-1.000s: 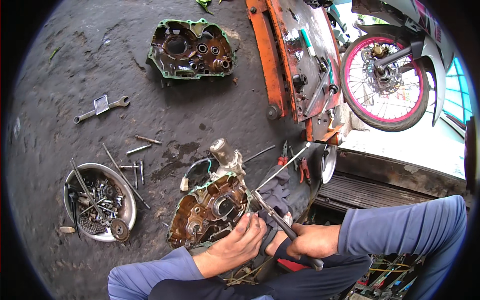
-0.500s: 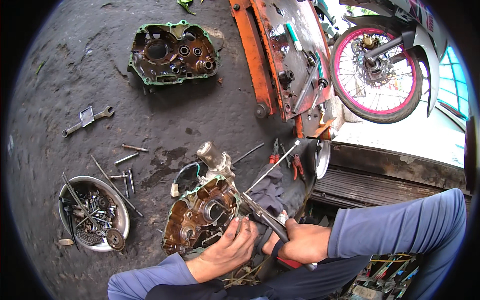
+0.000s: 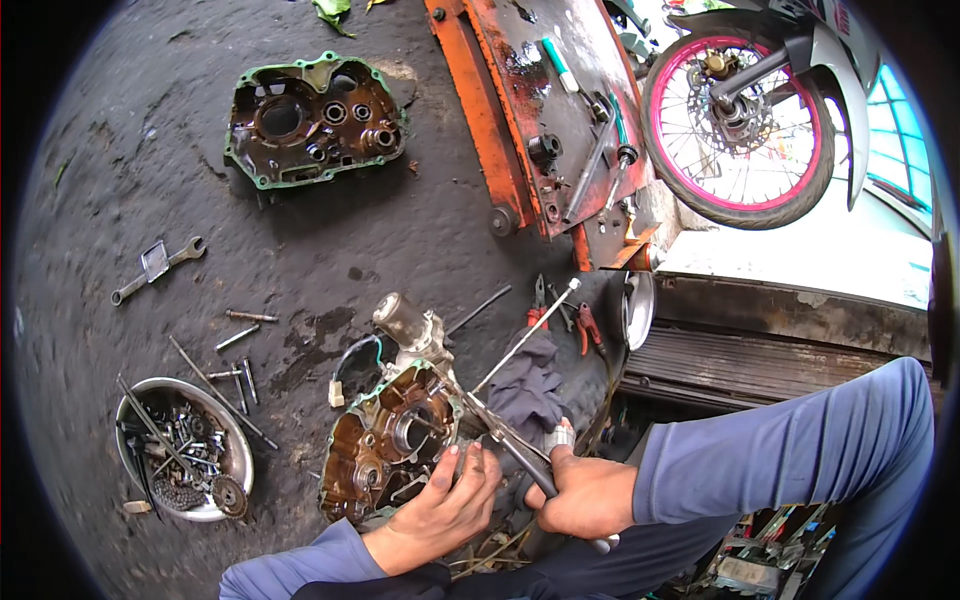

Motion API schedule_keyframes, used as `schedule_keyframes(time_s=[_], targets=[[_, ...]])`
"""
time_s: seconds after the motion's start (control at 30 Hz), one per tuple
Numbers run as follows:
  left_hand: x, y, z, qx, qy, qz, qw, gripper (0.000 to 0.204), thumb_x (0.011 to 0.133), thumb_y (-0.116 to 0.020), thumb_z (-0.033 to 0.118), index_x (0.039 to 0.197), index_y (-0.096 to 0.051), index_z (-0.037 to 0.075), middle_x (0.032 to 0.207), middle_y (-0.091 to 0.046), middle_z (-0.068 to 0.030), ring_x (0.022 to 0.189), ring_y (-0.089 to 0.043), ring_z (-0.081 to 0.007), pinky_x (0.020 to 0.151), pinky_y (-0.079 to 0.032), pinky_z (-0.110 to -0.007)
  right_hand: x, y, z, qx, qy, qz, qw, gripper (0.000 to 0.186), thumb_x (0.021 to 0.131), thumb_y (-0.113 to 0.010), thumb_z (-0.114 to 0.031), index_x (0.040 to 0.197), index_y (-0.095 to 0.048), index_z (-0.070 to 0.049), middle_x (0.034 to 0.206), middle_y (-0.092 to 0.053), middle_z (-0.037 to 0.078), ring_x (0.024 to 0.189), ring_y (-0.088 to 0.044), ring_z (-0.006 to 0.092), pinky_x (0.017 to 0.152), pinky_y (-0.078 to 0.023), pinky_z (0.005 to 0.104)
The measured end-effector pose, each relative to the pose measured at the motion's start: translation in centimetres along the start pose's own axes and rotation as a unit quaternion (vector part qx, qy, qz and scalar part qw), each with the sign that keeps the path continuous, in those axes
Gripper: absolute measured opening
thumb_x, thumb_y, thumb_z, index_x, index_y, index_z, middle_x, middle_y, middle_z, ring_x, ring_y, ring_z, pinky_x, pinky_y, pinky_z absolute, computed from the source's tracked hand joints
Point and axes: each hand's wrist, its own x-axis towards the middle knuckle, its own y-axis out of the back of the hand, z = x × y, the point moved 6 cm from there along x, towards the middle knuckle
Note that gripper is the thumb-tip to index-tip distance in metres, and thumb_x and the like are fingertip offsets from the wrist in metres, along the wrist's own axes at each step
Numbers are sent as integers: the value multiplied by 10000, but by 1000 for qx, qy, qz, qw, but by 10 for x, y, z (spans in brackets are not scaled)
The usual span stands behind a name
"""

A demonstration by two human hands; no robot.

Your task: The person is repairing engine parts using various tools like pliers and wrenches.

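Observation:
An engine crankcase half [image 3: 350, 440] with oily brown insides and a green-edged gasket face lies in front of me, a cylindrical metal starter motor [image 3: 405, 322] at its far end. My left hand [image 3: 447, 512] grips its near right edge, fingers bent against the metal; the fingertips are partly hidden. My right hand [image 3: 590, 490] is closed round the dark handle of a long metal tool [image 3: 522, 452]. The tool's far end meets the case's right side; its exact kind is unclear. A thin pale rod [image 3: 525, 338] slants away from that end.
Another crankcase half [image 3: 310, 120] lies at the far left. A metal bowl [image 3: 240, 455] holds bolts, a chain and gears, with loose bolts [image 3: 240, 338] nearby. Beyond are a wrench [image 3: 160, 268], red-handled pliers [image 3: 588, 330], a dark rag [image 3: 525, 385], an orange metal stand [image 3: 500, 120] and a motorcycle wheel [image 3: 740, 130].
The whole view has shifted slightly, so most things appear farther left. Both hands keep their holds, and the tool stays at the crankcase's right side.

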Motion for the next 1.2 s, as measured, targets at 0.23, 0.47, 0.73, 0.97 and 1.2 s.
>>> schedule_keyframes(time_s=[0.23, 0.47, 0.73, 0.97, 1.2], targets=[[2, -1, 0, 3, -4, -11, 1000, 278, 886, -531, 253, 969, -731, 80, 1139, -642, -74, 1151, -611, -216, 1070, -391, -496, 6, -6, 6, 55, 34, 22, 998, 525, 828, -676, -258, 1183, -447, 54, 951, -681, 209, 939, -690, 326, 823, -526, 400], [2, 0, 1, 13, -8, -12, 1000, 288, 884, -533, 253, 980, -736, 73, 1139, -642, -71, 1157, -601, -215, 1071, -394, -496, -4, -2, -19, -187, 245, -70, 949, 180, 841, -602, -139, 1001, -666, -88, 919, -647, 310, 948, -661, 443, 654, -533, 547], [1, 0, 1, 11, -8, -17, 1000, 307, 873, -539, 265, 995, -738, 65, 1152, -641, -79, 1170, -595, -227, 1075, -390, -501, -7, 1, -17, -165, 302, -31, 938, 161, 870, -568, -177, 971, -645, -80, 862, -672, 228, 954, -636, 457, 696, -533, 535], [0, -3, 2, 9, -5, -22, 1000, 303, 879, -534, 266, 990, -740, 73, 1155, -641, -75, 1173, -593, -226, 1077, -382, -510, -14, 4, -29, -231, 255, -111, 932, 232, 875, -567, -194, 1055, -679, -99, 1164, -541, 373, 1031, -624, 508, 821, -542, 529], [4, -1, 2, 7, -11, -12, 1000, 289, 882, -539, 264, 981, -742, 83, 1154, -640, -68, 1174, -591, -222, 1074, -386, -506, -14, 4, -13, -127, 162, -37, 978, 285, 863, -580, -180, 1101, -695, -72, 1175, -492, 396, 1036, -638, 526, 826, -549, 544]])
